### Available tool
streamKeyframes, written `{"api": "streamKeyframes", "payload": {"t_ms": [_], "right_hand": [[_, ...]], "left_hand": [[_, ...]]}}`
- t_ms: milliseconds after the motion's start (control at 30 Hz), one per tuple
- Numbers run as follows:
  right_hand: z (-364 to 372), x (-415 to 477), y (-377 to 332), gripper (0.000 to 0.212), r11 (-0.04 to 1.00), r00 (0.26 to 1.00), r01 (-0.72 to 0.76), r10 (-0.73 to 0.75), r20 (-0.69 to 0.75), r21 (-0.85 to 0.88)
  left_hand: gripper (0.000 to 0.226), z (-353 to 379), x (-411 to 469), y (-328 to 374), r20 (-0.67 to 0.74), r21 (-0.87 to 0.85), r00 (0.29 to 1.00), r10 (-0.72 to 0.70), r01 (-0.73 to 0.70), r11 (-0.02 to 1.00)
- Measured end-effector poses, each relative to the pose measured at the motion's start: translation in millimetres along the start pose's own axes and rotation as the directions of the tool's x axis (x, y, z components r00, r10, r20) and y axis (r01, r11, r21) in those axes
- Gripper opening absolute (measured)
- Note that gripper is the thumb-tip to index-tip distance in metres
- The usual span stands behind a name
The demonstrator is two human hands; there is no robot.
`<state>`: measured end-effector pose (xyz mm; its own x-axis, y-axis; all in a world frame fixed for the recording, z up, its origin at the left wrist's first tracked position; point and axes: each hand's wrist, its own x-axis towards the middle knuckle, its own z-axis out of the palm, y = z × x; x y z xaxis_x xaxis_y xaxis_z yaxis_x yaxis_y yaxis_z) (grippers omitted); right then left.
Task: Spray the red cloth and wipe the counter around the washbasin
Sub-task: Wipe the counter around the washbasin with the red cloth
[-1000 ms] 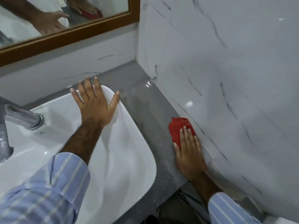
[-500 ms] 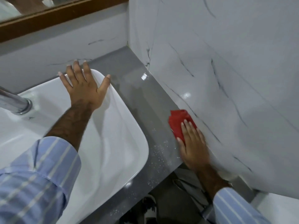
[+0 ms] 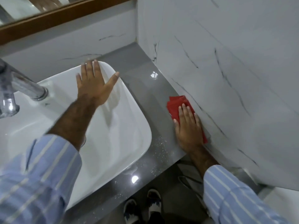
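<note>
My right hand [image 3: 188, 126] lies flat on the folded red cloth [image 3: 175, 105], pressing it to the grey counter [image 3: 145, 88] right beside the marble side wall. Part of the cloth sticks out beyond my fingertips; the rest is hidden under my palm. My left hand [image 3: 93, 84] rests with fingers spread on the far right rim of the white washbasin [image 3: 129, 126], holding nothing. No spray bottle is in view.
A chrome tap [image 3: 24, 88] rises at the basin's left. The white marble wall [image 3: 226, 78] bounds the counter on the right, and a wood-framed mirror [image 3: 64, 12] hangs above. White specks dot the counter's front strip [image 3: 160, 147]. Shoes show on the floor below.
My right hand with the cloth has stayed against the side wall, shifting only slightly along the counter. My left hand stays on the basin rim. The camera view has moved.
</note>
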<state>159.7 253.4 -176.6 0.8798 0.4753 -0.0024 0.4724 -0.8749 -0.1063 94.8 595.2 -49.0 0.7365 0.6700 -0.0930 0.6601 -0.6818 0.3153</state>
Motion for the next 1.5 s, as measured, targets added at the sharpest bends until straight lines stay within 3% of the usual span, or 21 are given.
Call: {"api": "streamKeyframes", "payload": {"t_ms": [67, 133, 233, 267, 300, 367, 400, 467, 533, 633, 700, 833, 900, 1033, 1100, 1167, 1267, 1333, 1400, 1500], "right_hand": [[2, -1, -32, 0.067, 0.998, 0.997, -0.062, 0.062, -0.035, 0.005], [7, -17, -57, 0.068, 0.995, 0.995, 0.096, -0.096, -0.001, 0.034], [4, -46, -51, 0.066, 0.869, 0.863, 0.483, -0.493, 0.107, 0.108], [2, -40, -40, 0.065, 0.854, 0.849, 0.505, -0.517, 0.111, 0.123], [0, -31, -34, 0.064, 0.887, 0.880, 0.451, -0.460, 0.116, 0.100], [-4, -6, -27, 0.066, 0.990, 0.988, 0.131, -0.134, 0.082, 0.041], [-5, 0, -33, 0.069, 0.999, 0.998, -0.026, 0.024, 0.059, 0.028], [-5, -14, -59, 0.073, 0.993, 0.991, -0.118, 0.118, 0.056, 0.004], [2, -60, -80, 0.071, 0.997, 0.992, 0.077, -0.077, 0.095, 0.003], [-1, -120, -67, 0.068, 0.928, 0.917, 0.360, -0.370, 0.151, 0.095], [-1, -118, -49, 0.068, 0.937, 0.932, 0.332, -0.343, 0.114, 0.108], [0, -94, -63, 0.067, 0.997, 0.998, -0.055, 0.053, 0.039, 0.054], [3, -109, -95, 0.067, 0.989, 0.992, -0.128, 0.127, 0.010, 0.076], [9, -173, -130, 0.069, 0.966, 0.968, 0.236, -0.243, 0.055, 0.104], [12, -174, -112, 0.067, 0.937, 0.944, 0.328, -0.330, -0.004, 0.121], [14, -159, -90, 0.067, 0.963, 0.967, 0.252, -0.247, -0.058, 0.097], [12, -155, -106, 0.066, 0.992, 0.995, -0.072, 0.078, -0.056, 0.105], [13, -181, -150, 0.066, 0.988, 0.993, -0.087, 0.096, -0.068, 0.126], [21, -224, -195, 0.066, 0.984, 0.994, 0.105, -0.098, -0.053, 0.147], [29, -261, -211, 0.065, 0.916, 0.926, 0.377, -0.377, -0.025, 0.140]], "left_hand": [[0.090, 1, -53, 1, 0.111, -0.222, 0.994, -0.004, 0.028, 0.975], [0.084, 8, -126, -8, 0.230, -0.387, 0.973, 0.015, 0.077, 0.919], [0.106, 8, -218, -39, 0.451, -0.390, 0.891, 0.053, 0.143, 0.910], [0.115, 7, -232, -54, 0.498, -0.363, 0.867, 0.021, 0.186, 0.913], [0.121, 5, -239, -69, 0.512, -0.346, 0.858, -0.031, 0.239, 0.907], [0.121, 6, -242, -91, 0.506, -0.311, 0.856, -0.109, 0.299, 0.902], [0.119, 5, -244, -99, 0.497, -0.290, 0.858, -0.128, 0.303, 0.908], [0.119, 4, -248, -105, 0.489, -0.261, 0.864, -0.121, 0.277, 0.925], [0.118, 3, -250, -107, 0.487, -0.259, 0.866, -0.111, 0.264, 0.929], [0.115, -4, -252, -110, 0.476, -0.255, 0.874, -0.097, 0.242, 0.936], [0.111, -11, -257, -120, 0.455, -0.225, 0.884, -0.105, 0.228, 0.947], [0.104, -35, -278, -172, 0.366, -0.087, 0.906, -0.213, 0.261, 0.961], [0.112, -49, -291, -202, 0.335, -0.001, 0.907, -0.256, 0.272, 0.962], [0.098, -63, -305, -235, 0.254, 0.114, 0.948, -0.190, 0.166, 0.980], [0.087, -67, -308, -239, 0.203, 0.133, 0.975, -0.096, 0.069, 0.989], [0.079, -67, -309, -246, 0.150, 0.160, 0.989, -0.013, -0.011, 0.987], [0.065, -64, -311, -259, 0.036, 0.190, 0.998, 0.053, -0.058, 0.980], [0.061, -60, -310, -259, 0.000, 0.202, 0.998, 0.062, -0.061, 0.978], [0.063, -59, -311, -262, 0.003, 0.196, 0.998, 0.066, -0.065, 0.978], [0.068, -63, -310, -271, 0.066, 0.160, 0.989, 0.130, -0.139, 0.977]]}}
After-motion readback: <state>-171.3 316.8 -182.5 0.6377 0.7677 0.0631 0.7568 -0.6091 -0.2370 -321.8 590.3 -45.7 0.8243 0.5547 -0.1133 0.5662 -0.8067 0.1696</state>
